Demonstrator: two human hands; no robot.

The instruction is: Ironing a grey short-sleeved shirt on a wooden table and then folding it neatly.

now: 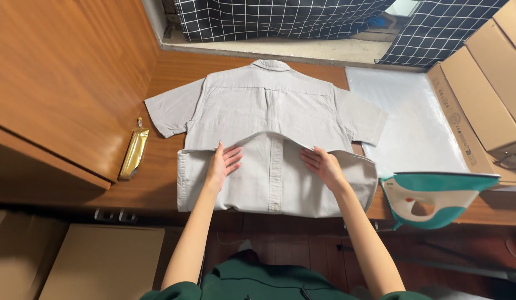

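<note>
A light grey short-sleeved shirt [269, 133] lies back side up on the wooden worktop [163, 161], collar away from the person and sleeves spread to either side. Its lower part is folded up over the middle, and both hands rest flat on that fold. The left hand [222, 164] presses near the left of the folded edge; the right hand [324, 165] presses near the right. Both are open with fingers spread, gripping nothing, and they sit apart on either side of the centre pleat.

To do this fold well, the palms should stay flat and smooth outward from the centre pleat toward the side seams, so that no crease gets trapped. The folded edge curves upward in the middle, so it likely needs evening out into a straight line, with the side seams matched.

A teal and white iron [435, 197] stands at the right edge, near the right elbow. A gold foil packet [134, 153] lies to the left, clear of the shirt.
</note>
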